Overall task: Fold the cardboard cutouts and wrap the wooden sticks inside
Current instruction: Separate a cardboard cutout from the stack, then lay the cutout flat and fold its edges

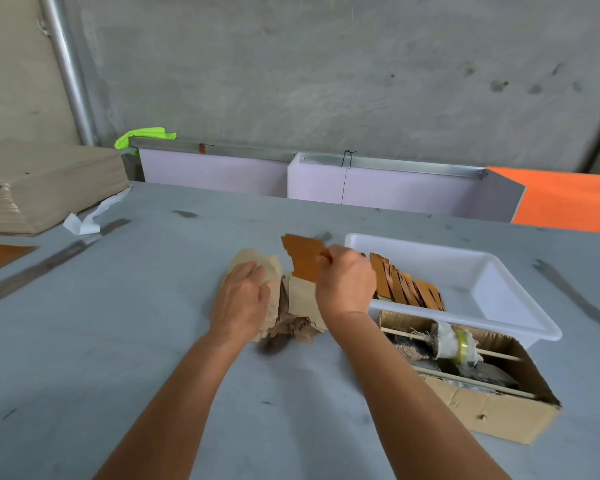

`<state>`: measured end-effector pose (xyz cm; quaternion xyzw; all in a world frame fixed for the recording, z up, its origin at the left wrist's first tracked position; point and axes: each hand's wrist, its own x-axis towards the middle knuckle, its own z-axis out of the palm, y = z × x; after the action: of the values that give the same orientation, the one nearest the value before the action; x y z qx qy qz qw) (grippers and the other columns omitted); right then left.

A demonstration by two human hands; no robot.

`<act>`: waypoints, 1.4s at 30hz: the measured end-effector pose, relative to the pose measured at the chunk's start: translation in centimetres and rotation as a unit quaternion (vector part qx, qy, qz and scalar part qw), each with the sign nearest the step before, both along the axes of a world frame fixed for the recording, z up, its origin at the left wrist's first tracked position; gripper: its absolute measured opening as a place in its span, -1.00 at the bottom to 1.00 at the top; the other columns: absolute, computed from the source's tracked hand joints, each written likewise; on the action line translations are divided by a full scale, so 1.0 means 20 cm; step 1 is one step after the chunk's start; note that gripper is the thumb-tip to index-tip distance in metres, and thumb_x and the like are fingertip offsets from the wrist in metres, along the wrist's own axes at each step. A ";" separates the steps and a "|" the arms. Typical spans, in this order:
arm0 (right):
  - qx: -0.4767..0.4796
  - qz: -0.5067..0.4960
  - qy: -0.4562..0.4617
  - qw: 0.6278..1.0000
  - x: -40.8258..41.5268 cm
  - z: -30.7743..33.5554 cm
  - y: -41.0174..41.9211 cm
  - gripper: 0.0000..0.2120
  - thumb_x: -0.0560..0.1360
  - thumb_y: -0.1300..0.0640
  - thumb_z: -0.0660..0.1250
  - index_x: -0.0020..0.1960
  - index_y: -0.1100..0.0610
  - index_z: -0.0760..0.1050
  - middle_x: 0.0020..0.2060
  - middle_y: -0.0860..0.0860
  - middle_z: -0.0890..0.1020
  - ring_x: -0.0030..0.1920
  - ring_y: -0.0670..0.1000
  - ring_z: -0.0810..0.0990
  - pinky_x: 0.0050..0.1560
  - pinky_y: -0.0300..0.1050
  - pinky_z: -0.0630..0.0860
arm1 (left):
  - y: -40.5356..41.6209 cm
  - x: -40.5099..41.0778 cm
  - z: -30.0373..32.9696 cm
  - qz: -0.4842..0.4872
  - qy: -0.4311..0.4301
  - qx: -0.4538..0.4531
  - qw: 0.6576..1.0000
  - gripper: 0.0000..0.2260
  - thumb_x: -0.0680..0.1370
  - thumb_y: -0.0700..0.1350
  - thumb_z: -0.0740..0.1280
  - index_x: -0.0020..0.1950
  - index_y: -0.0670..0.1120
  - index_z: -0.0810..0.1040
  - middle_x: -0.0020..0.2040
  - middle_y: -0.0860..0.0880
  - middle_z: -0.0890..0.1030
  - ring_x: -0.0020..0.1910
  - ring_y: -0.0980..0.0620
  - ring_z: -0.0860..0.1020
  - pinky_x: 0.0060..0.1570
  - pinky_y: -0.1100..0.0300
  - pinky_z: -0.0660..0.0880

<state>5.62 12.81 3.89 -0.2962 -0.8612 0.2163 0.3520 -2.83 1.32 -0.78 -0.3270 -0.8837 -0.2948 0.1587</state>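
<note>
A pile of pale brown cardboard cutouts (293,301) lies in the middle of the grey table (118,323). My left hand (241,299) rests on top of the pile's left side, fingers lying over a rounded cutout. My right hand (345,282) pinches one orange-brown cutout (303,258) and holds it tilted above the pile. Thin wooden sticks (465,351) lie across an open cardboard box (482,407) to the right. Several folded orange-brown pieces (406,287) stand in a row inside a white plastic tray (492,282).
A tall stack of cardboard sheets (39,188) sits at the far left, with a white strip (90,216) beside it. A roll of cloth and tape (456,342) sits in the box. A low white partition (378,183) and an orange sheet (568,199) border the table's back.
</note>
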 end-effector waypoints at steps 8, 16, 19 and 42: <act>-0.481 0.139 0.086 0.862 0.36 0.14 0.03 -0.94 0.43 0.22 0.45 -0.14 0.20 0.60 -0.32 0.04 0.66 -0.43 -0.05 0.63 -0.46 -0.24 0.55 | 0.00 0.26 0.23 -0.050 -0.353 0.389 0.850 -0.84 0.52 -0.07 0.38 0.02 -0.12 0.61 -0.17 0.07 0.67 -0.18 0.13 0.62 -0.19 0.33 0.54; -0.483 0.137 0.083 0.861 0.76 0.04 0.09 -0.91 0.50 0.18 0.36 -0.16 0.16 0.56 -0.24 0.04 0.67 -0.22 0.04 0.63 -0.17 -0.02 0.59 | -0.02 0.54 0.21 -0.136 -0.504 0.345 0.780 -0.95 0.44 -0.23 0.41 -0.16 -0.09 0.64 -0.30 0.01 0.67 -0.36 0.10 0.61 -0.40 0.28 0.51; -0.481 0.130 0.092 0.862 0.90 0.03 0.11 -0.82 0.51 0.16 0.34 -0.26 0.14 0.55 -0.36 0.02 0.63 -0.33 -0.03 0.61 -0.28 -0.09 0.53 | -0.01 0.63 0.18 -0.174 -0.532 0.307 0.770 -0.90 0.45 -0.23 0.39 -0.06 -0.14 0.64 -0.22 -0.05 0.68 -0.29 0.05 0.62 -0.33 0.21 0.54; -0.366 0.135 0.119 0.913 1.35 -0.17 0.21 -0.86 0.45 0.31 0.37 -0.25 0.15 0.61 -0.38 0.04 0.65 -0.37 -0.03 0.55 -0.32 -0.17 0.47 | 0.08 0.97 0.03 -0.277 -0.307 0.186 0.891 -0.86 0.41 -0.29 0.45 -0.20 -0.04 0.65 -0.26 -0.06 0.66 -0.28 0.12 0.60 -0.22 0.35 0.54</act>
<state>32.72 16.99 0.56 -0.2571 -0.7054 0.5951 0.2866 16.57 2.87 -0.18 -0.4163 -0.6912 -0.5711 -0.1507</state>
